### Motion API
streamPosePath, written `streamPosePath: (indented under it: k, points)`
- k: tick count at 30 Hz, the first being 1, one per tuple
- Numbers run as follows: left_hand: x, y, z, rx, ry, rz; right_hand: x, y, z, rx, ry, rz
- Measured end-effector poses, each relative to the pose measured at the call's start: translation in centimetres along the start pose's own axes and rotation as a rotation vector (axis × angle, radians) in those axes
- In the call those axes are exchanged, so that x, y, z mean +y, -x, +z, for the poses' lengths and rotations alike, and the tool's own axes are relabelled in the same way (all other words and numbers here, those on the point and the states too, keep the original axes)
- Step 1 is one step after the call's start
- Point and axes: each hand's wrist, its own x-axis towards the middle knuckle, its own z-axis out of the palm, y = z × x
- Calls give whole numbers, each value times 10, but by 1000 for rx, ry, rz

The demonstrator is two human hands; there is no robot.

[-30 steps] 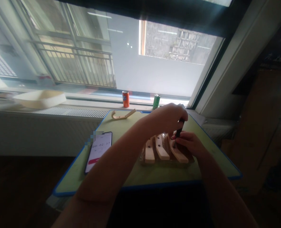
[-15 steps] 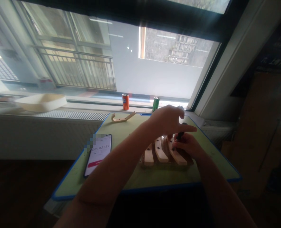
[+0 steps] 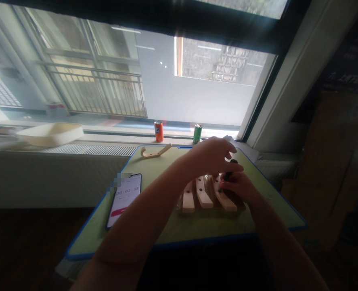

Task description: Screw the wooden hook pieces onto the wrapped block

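Observation:
A brown wooden board point(image 3: 210, 206) with three pale wooden hooks point(image 3: 203, 194) on it lies on the green table point(image 3: 172, 226). My right hand point(image 3: 242, 186) is closed around a black screwdriver point(image 3: 229, 169) held upright over the rightmost hook. My left hand point(image 3: 213, 155) hovers just above the tool's black handle, fingers loosely apart and pointing right; whether they touch it I cannot make out. A loose pale hook point(image 3: 154, 152) lies at the table's far edge.
A phone point(image 3: 122, 198) showing a timer lies on the left of the table. An orange can point(image 3: 158, 131) and a green can point(image 3: 197, 133) stand on the window sill. A cream tray point(image 3: 50, 133) sits on the sill at far left.
My left hand has let go of the screwdriver's top and opened its fingers above it. The right hand stays closed on the tool at the rightmost hook.

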Motion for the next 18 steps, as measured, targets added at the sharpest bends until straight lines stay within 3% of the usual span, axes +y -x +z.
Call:
streamPosePath:
  k: [4,9,18]
  points:
    - [6,0,0,-5,-72,-104,5,-2,0,55,3,5]
    - [8,-3,3,49,-76,-141,8,-3,-1,32,25,-17]
    - [-5,-2,3,-20,-17,26,-6,4,-1,-93,42,-179]
